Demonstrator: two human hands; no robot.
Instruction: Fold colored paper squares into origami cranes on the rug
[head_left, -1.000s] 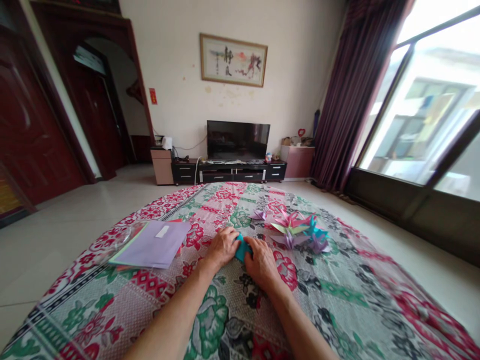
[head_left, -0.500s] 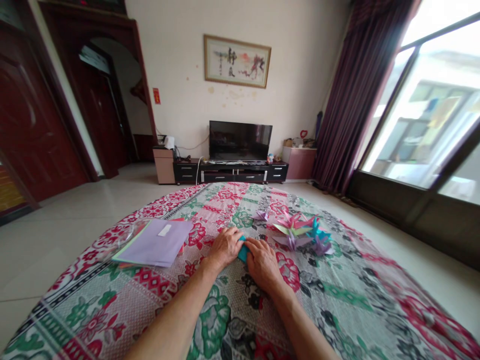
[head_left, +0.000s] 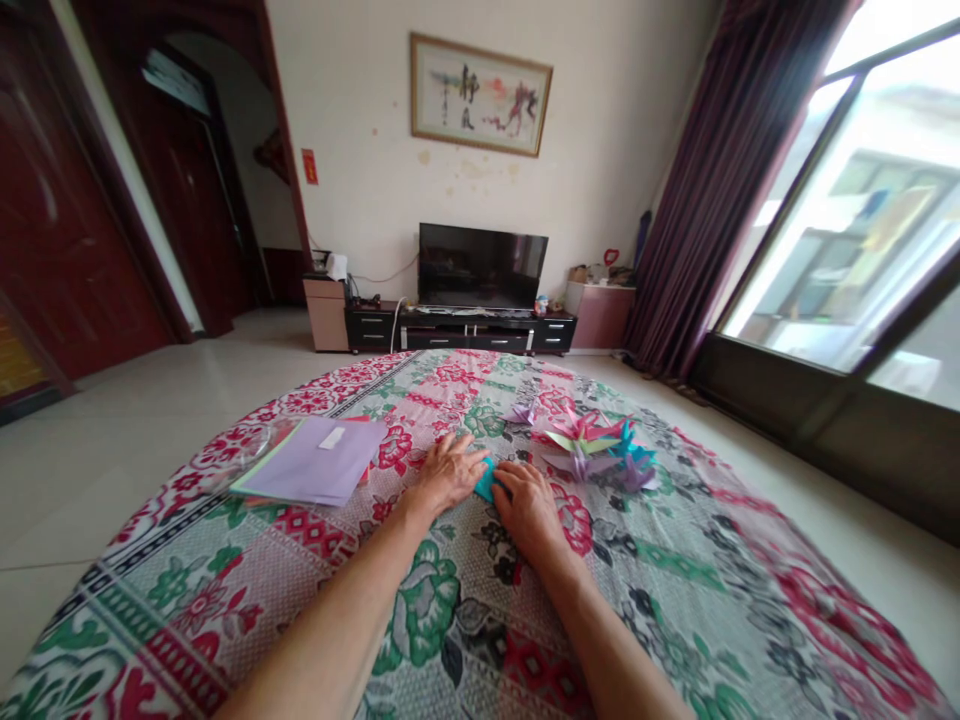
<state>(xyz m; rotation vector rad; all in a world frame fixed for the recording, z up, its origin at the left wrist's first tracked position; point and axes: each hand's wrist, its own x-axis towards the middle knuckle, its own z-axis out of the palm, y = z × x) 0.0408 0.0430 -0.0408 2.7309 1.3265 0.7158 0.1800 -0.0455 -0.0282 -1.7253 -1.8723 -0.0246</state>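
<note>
Turquoise paper (head_left: 486, 481), one small folded piece, lies on the round bench (head_left: 480, 620) covered in red, green and grey floral cloth, between the two hands. Left hand (head_left: 450, 473): bare, fingers slightly parted, touching the piece at its left side. Right hand (head_left: 529, 503): bare, fingers bent, touching its right side (whether either pinches or merely presses, one cannot tell). To the left, well apart, lies one stack of flat paper sheets (head_left: 311, 470), lilac uppermost, pale green and reddish edges showing beneath; a small white rectangular label (head_left: 331, 438) rests on top. To the right sits one cluster of pointed folded-paper figures (head_left: 579, 465), pink, pale green, turquoise and lilac. One lilac folded-paper figure (head_left: 522, 412) stands just beside the cluster.
</note>
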